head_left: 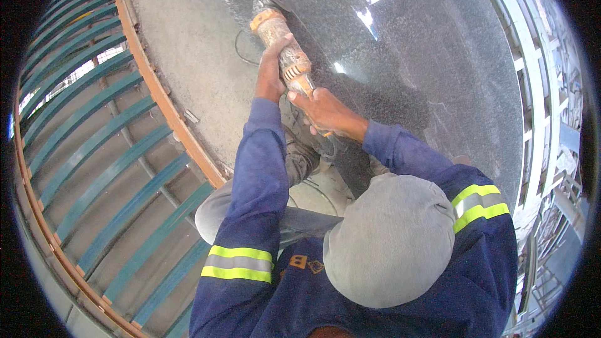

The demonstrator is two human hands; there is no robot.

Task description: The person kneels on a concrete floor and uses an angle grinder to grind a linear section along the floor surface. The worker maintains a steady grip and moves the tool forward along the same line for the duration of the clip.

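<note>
Both my hands hold a dusty orange and grey angle grinder [289,56], which slants away from me toward the upper left. My left hand [273,72] wraps round the middle of its body. Farther back, my right hand [333,114] grips the rear handle. The grinder's dark head [269,4] is at the near-left edge of a broad dark grey slab [426,69]. Whether the disc touches the slab I cannot make out. Pale dust coats the tool and lies over the slab's surface, which also shows bright reflections.
A dusty pale floor strip [181,31] runs along the slab's left. Beyond it stands a frame of teal slats [131,169] with an orange rail [164,103]. My bent knee in grey cloth [388,241] rises between my arms. Pale metal framework [538,87] stands at right.
</note>
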